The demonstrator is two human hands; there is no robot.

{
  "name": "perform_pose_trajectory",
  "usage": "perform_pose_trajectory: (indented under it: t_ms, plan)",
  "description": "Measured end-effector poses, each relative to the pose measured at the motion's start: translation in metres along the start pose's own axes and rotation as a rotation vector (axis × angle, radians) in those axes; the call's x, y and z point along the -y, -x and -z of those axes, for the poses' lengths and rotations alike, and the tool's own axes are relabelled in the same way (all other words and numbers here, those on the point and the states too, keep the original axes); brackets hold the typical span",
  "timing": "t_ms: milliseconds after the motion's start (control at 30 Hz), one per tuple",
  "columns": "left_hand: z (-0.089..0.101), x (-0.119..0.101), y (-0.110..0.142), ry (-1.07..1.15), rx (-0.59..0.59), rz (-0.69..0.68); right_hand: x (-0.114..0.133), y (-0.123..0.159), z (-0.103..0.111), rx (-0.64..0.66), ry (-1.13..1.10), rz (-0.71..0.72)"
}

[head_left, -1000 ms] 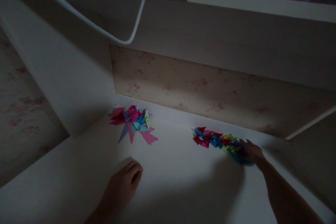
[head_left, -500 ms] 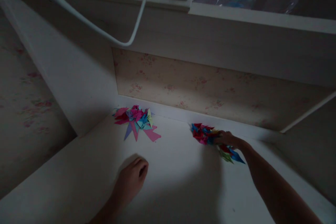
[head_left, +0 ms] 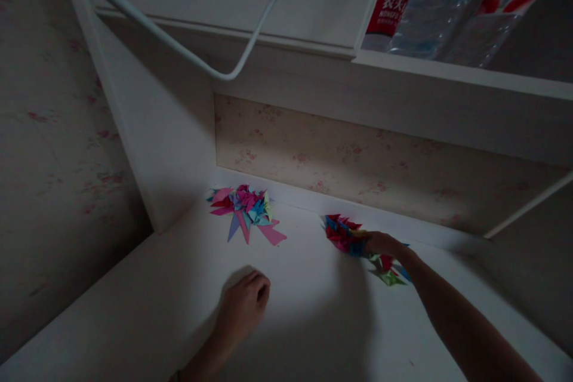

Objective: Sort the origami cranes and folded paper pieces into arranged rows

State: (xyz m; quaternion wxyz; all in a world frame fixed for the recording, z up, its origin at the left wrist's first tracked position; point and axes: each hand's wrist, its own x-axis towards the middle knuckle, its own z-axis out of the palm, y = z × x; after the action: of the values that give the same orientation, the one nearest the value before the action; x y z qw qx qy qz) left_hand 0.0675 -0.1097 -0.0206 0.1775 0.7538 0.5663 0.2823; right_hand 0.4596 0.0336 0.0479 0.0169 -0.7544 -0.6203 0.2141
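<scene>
My left hand (head_left: 245, 300) rests on the white tabletop in a loose fist, with a hollow between the curled fingers and nothing visible in it. Farther right, my right hand (head_left: 381, 243) reaches to the back of the table. Its fingers are closed against the right end of a heap of folded paper pieces (head_left: 342, 234), red, blue and pink; the fingertips are partly hidden. Loose green, red and blue folded papers (head_left: 390, 276) lie below that wrist. Toward the back left corner is a second heap of pink, purple and teal folded papers (head_left: 246, 200), apart from both hands.
A white cable (head_left: 226, 76) hangs in a loop across the upper view. Above the table, a shelf (head_left: 447, 71) holds plastic bottles (head_left: 430, 12). White side panels and a strip of flowered wallpaper (head_left: 313, 149) bound the tabletop (head_left: 304, 286).
The view has tilted up, showing more of the shelf and bottles. My right hand and the red-blue heap have shifted slightly left, toward the other heap. My left hand stays a fist.
</scene>
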Motion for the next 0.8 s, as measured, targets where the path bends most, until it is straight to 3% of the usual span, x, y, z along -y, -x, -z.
perform_pose_trajectory:
  t_ms: [133,233,333,500,600,700,800]
  plan:
    - [0.001,0.001,0.000,0.019,0.003,0.003,0.028,0.010,0.011,0.139,-0.117,0.010]
    - [0.001,0.001,0.001,0.037,-0.002,-0.003,0.067,0.016,0.019,0.227,-0.232,0.056]
    - [0.002,0.002,0.001,0.051,-0.005,0.000,0.127,0.016,0.020,0.297,-0.337,0.173]
    - [0.001,0.005,0.001,0.047,0.023,-0.005,0.247,0.001,0.004,0.256,-0.441,0.397]
    - [-0.002,0.008,0.001,0.028,0.035,-0.002,0.301,-0.011,-0.011,0.229,-0.478,0.501]
    - [-0.002,0.009,0.000,0.021,0.055,-0.003,0.323,-0.020,-0.024,0.179,-0.483,0.577]
    - [0.000,0.008,-0.001,0.025,0.060,-0.017,0.305,-0.028,-0.036,0.057,-0.447,0.576]
